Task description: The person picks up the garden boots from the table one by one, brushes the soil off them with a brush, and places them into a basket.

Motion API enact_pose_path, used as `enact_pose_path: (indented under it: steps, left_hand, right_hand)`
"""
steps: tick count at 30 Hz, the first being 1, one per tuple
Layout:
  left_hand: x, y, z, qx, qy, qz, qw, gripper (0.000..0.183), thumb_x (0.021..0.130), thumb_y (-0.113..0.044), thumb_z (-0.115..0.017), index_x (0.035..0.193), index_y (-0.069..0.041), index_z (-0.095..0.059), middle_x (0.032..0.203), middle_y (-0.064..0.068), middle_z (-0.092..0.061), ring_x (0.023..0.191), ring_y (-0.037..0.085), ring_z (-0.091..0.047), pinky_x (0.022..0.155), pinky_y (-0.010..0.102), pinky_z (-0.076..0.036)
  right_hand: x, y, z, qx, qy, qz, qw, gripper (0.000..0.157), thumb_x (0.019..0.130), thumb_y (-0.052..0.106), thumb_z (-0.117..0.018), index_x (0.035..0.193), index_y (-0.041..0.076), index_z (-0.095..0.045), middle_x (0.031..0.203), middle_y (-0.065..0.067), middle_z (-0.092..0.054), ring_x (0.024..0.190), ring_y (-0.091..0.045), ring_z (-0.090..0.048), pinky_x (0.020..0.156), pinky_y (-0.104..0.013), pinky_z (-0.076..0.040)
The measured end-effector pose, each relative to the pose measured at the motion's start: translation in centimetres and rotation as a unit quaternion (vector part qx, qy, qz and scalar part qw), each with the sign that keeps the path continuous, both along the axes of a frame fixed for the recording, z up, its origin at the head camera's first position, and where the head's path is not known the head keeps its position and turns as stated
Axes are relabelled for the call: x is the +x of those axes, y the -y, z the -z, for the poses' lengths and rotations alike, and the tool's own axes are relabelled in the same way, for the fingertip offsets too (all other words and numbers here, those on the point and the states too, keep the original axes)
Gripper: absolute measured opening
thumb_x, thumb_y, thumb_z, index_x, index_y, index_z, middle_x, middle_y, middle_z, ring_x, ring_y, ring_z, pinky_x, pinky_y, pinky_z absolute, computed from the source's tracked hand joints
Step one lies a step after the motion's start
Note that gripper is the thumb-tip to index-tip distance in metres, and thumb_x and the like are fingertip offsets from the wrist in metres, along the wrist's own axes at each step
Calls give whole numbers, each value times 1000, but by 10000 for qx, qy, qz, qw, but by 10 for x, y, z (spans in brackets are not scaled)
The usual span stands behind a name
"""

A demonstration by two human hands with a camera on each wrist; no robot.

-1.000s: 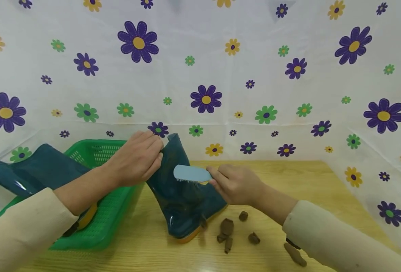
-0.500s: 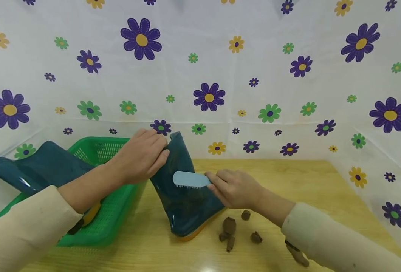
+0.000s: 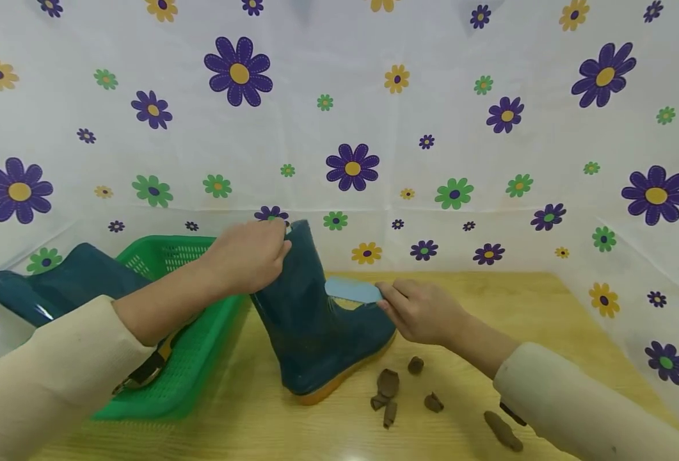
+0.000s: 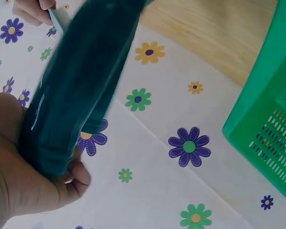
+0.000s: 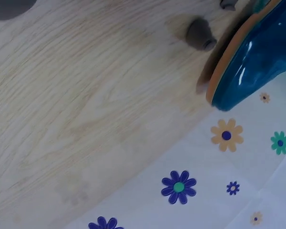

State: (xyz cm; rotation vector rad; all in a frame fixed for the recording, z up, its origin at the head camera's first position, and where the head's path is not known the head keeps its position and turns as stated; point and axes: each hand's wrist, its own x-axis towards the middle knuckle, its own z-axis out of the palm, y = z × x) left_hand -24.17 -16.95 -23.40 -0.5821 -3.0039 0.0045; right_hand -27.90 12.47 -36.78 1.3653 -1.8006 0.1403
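Observation:
A dark teal rubber boot point(image 3: 307, 326) with a tan sole stands on the table, toe pointing right. My left hand point(image 3: 249, 256) grips the top of its shaft; in the left wrist view the fingers and thumb wrap the rim of the boot point(image 4: 81, 86). My right hand point(image 3: 422, 310) holds a light blue brush point(image 3: 352, 290) by its handle, its head at the front of the shaft just above the instep. The right wrist view shows the boot's toe point(image 5: 248, 62) but neither the hand nor the brush.
A green basket point(image 3: 201, 358) stands left, with a second teal boot point(image 3: 80, 275) leaning in it and partly hidden by the left arm. Several brown clumps point(image 3: 388, 383) lie right of the boot, and a longer brown piece point(image 3: 503, 431) near the right sleeve. Flowered cloth point(image 3: 408, 128) hangs behind.
The brush has moved right, from across the shaft to its front edge above the instep. The boot has turned so its toe shows more to the right. The left hand keeps its grip.

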Motion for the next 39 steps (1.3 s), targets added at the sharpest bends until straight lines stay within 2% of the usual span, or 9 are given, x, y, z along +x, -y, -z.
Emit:
enact_pose_path:
  steps: [6, 11, 15, 20, 24, 27, 31, 35, 39]
  left_hand:
    - [-5, -8, -2, 223, -974, 398, 9942, 19, 104, -17, -50, 92, -3, -54, 74, 7, -51, 63, 22, -51, 58, 33, -44]
    - [-4, -7, 15, -26, -2046, 1453, 9680, 16, 100, -16, -58, 92, -3, -57, 77, 6, -56, 63, 19, -51, 59, 30, -46]
    - [7, 8, 37, -293, -2588, 3067, 9155, 9, 98, -15, -63, 99, -6, -62, 84, 4, -58, 72, 18, -52, 64, 28, -46]
    - [37, 16, 67, -1046, -3228, 4644, 8181, 27, 108, -10, -36, 112, -14, -63, 93, 0, -62, 79, 16, -55, 70, 29, -49]
    - [58, 10, 86, -1409, -3252, 5120, 7825, 37, 109, -8, -26, 114, -20, -61, 92, -5, -58, 78, 13, -50, 67, 26, -41]
    - [64, 9, 95, -1379, -3027, 5211, 7860, 32, 109, -12, -30, 106, -20, -61, 89, -7, -56, 77, 11, -48, 67, 25, -38]
    - [66, 15, 101, -1258, -2597, 5107, 8099, 20, 106, -33, -46, 100, -20, -60, 88, -7, -55, 79, 11, -47, 70, 25, -39]
    - [65, 25, 102, -1377, -2144, 4776, 8408, 41, 93, -59, -59, 105, -20, -58, 96, -5, -57, 87, 14, -50, 78, 29, -44]
    - [61, 31, 99, -1656, -1877, 4503, 8571, 58, 84, -69, -64, 110, -18, -56, 106, -2, -59, 95, 17, -52, 84, 32, -46]
  right_hand:
    - [-7, -18, -5, -136, 323, 575, 9977, 55, 110, 31, -26, 109, -6, -67, 72, -5, -56, 53, -10, -45, 45, -20, -39]
    - [-8, -32, -5, -407, 539, 944, 9932, 59, 110, 34, -26, 106, -7, -69, 71, -8, -59, 52, -12, -48, 45, -22, -41]
    - [-9, -39, -6, -1135, 1172, 1066, 9808, 38, 105, 20, -47, 107, -9, -70, 76, -12, -65, 57, -15, -54, 50, -29, -48]
    - [-9, -41, -11, -1695, 1833, 811, 9649, 19, 91, 2, -63, 105, -8, -72, 73, -8, -63, 60, -12, -51, 54, -28, -46]
    - [-5, -34, -13, -1311, 1928, 278, 9721, 26, 102, 16, -53, 101, -3, -71, 69, -1, -57, 59, -7, -45, 52, -23, -40]
    - [2, -23, -13, -750, 1999, -120, 9769, 41, 108, 30, -43, 103, 0, -72, 74, 0, -61, 61, -6, -48, 55, -21, -43]
    - [18, -3, -12, 198, 2270, -331, 9731, 40, 107, 32, -43, 111, 4, -72, 80, 2, -64, 62, -3, -49, 59, -21, -46]
    - [30, 12, -7, 823, 2422, -362, 9661, 30, 105, 26, -50, 113, 7, -72, 80, 4, -62, 61, -1, -47, 61, -18, -46]
    - [36, 19, 2, 1029, 2362, -367, 9655, 27, 104, 24, -51, 112, 7, -71, 79, 4, -62, 62, -2, -51, 62, -16, -47]
